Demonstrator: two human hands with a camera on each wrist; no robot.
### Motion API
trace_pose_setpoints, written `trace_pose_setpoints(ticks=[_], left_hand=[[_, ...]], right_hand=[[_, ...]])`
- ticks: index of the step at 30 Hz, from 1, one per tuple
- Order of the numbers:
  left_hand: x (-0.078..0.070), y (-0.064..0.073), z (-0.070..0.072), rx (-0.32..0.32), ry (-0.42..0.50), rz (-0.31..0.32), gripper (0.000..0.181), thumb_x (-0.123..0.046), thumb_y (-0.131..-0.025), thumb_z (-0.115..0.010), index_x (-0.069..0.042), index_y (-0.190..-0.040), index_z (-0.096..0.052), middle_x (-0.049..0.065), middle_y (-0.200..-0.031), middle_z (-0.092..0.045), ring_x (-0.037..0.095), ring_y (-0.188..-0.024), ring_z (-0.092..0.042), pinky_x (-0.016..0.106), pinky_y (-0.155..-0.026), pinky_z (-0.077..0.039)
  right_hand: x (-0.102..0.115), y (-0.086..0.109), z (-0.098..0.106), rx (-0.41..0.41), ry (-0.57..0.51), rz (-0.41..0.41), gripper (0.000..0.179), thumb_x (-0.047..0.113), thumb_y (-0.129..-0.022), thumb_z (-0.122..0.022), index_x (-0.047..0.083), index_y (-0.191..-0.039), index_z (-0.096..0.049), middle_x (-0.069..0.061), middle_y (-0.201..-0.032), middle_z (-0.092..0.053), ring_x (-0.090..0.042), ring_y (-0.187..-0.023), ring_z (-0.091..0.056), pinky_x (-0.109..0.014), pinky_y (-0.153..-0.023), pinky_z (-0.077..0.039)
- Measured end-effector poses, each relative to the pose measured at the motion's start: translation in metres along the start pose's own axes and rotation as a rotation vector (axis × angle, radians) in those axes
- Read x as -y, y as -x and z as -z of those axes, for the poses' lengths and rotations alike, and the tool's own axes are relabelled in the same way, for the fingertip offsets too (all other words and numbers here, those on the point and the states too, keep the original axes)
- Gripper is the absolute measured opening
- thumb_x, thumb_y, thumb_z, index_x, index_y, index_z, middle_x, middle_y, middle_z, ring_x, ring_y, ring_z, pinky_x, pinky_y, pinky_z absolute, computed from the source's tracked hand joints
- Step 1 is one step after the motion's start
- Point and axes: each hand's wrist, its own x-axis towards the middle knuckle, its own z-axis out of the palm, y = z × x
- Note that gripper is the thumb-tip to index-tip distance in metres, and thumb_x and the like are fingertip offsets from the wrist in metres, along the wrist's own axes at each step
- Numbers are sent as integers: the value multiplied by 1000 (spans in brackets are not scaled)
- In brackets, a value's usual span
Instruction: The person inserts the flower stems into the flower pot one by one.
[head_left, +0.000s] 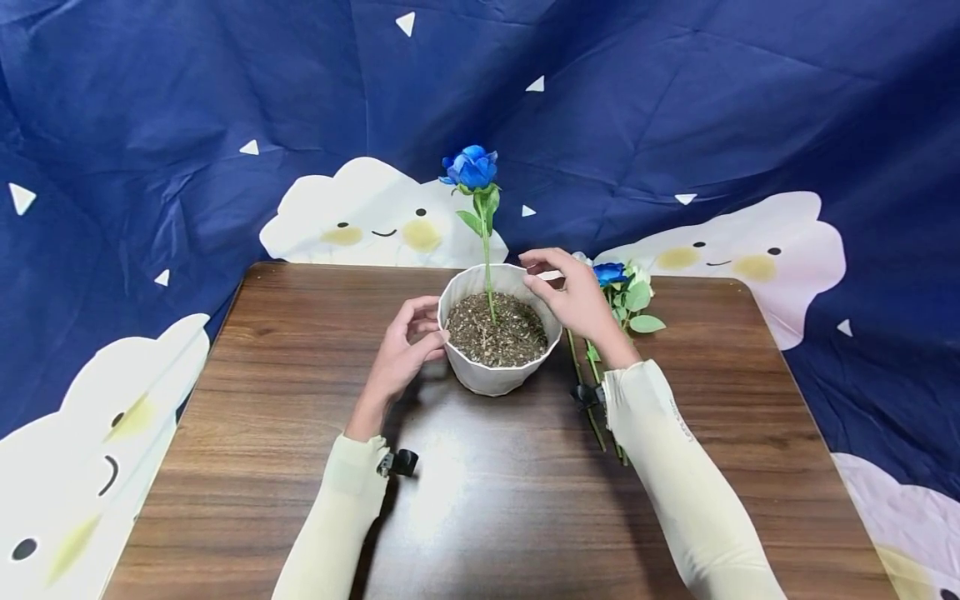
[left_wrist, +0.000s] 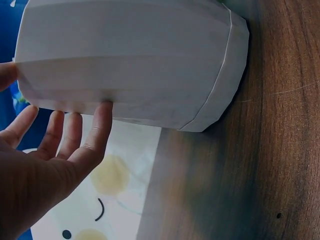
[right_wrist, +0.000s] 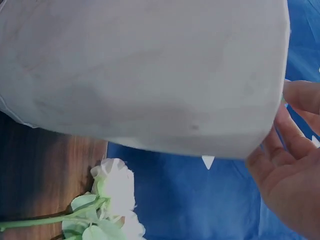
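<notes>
A white faceted pot (head_left: 491, 379) holding brown soil (head_left: 498, 337) stands on the table. From the soil rises one blue rose (head_left: 471, 168) on a green stem, upright. At the pot's left side is my left hand (head_left: 405, 346); its fingertips rest against the outer wall (left_wrist: 125, 60) and its thumb lies near the rim. My right hand (head_left: 573, 296) is at the right rear of the rim, fingers loosely bent. In the right wrist view, its fingers (right_wrist: 295, 137) lie along the pot's rim edge, partly hidden behind it. Neither hand visibly grips a flower.
Right of the pot, partly behind my right arm, lie more flowers: a blue rose (head_left: 611, 273) and white ones (right_wrist: 115, 185), stems toward the front. The brown wooden table (head_left: 300, 358) ends at a blue cloth backdrop (head_left: 600, 125) with cloud faces. Each wrist carries a small black camera.
</notes>
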Motion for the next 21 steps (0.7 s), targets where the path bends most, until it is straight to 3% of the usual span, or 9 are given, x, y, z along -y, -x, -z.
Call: trace_pose_setpoints(ticks=[8,16,21], left_hand=[[-1,0,1,-1,0,4,55,2,-89,-64,-1,-142,-47,25,-127,-50,22,-104,-58,46,-82,-62],[-2,0,-2,-2,5,1,55,2,-89,-63,-1,-142,-47,23,-127,-51,22,-104,-58,47,-83,-62],[-1,1,-2,-12,0,1,55,3,-89,-63,-1,-141,-47,23,-127,-50,23,-104,-58,44,-81,-63]], right_hand=[[-9,6,13,-102,-98,-81,30,0,-95,-67,-4,-125,-66,-22,-117,-68,-23,-102,-63,-15,-79,-53],[6,19,35,-157,-143,-136,34,-8,-94,-62,-16,-127,-57,-37,-120,-61,-17,-99,-62,-19,-86,-49],[-19,25,39,-194,-165,-151,34,-8,-94,-63,-16,-126,-58,-36,-118,-61,-14,-97,-61,-18,-89,-49]])
